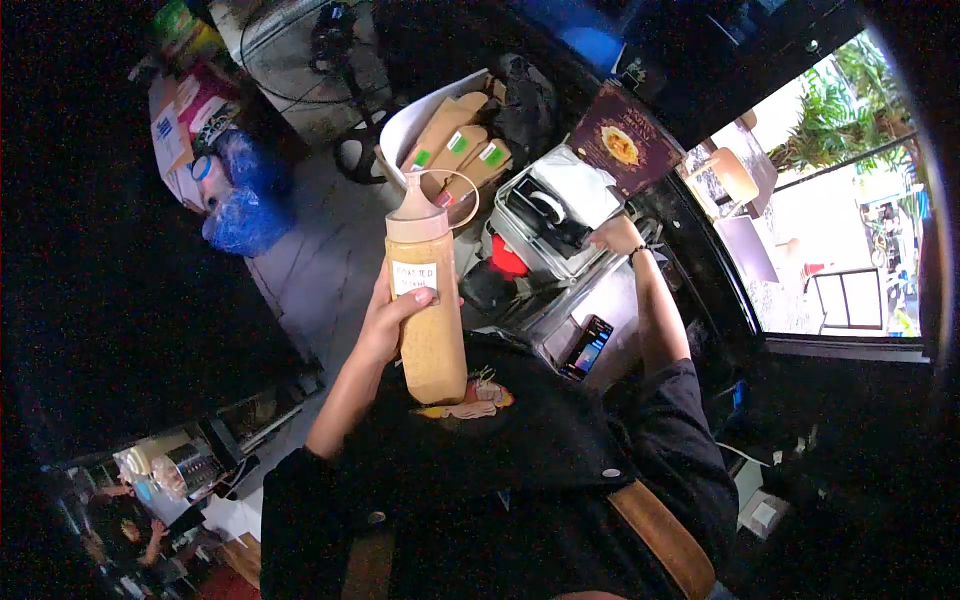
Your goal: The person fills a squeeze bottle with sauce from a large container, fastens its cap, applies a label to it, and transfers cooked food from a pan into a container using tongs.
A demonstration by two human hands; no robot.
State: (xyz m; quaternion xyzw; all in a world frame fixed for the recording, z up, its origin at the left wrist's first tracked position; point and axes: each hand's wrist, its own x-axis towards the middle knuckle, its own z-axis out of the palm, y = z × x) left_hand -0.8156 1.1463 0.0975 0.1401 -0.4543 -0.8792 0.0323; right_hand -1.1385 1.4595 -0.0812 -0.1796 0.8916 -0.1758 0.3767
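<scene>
My left hand [385, 318] is wrapped around a squeeze bottle [434, 340] full of tan sauce, held upright in front of my chest. The bottle has a pale nozzle top with a looped cap strap, and a white handwritten label I cannot fully read. Further out to the right, my right hand [617, 236] is at the edge of a metal container [570, 262], fingers curled downward. What those fingers grip, if anything, is hidden. Inside the container are dark and white items, with a whitish lid or bag [585, 190] at its far side.
A phone [588, 347] lies on the metal counter [625, 300] below my right hand. A white bin [400, 125] holds brown cardboard pieces with green stickers. A dark menu board [625, 145] stands behind the container. Blue plastic bags [245, 215] lie left; another person's arm [155, 540] shows lower left.
</scene>
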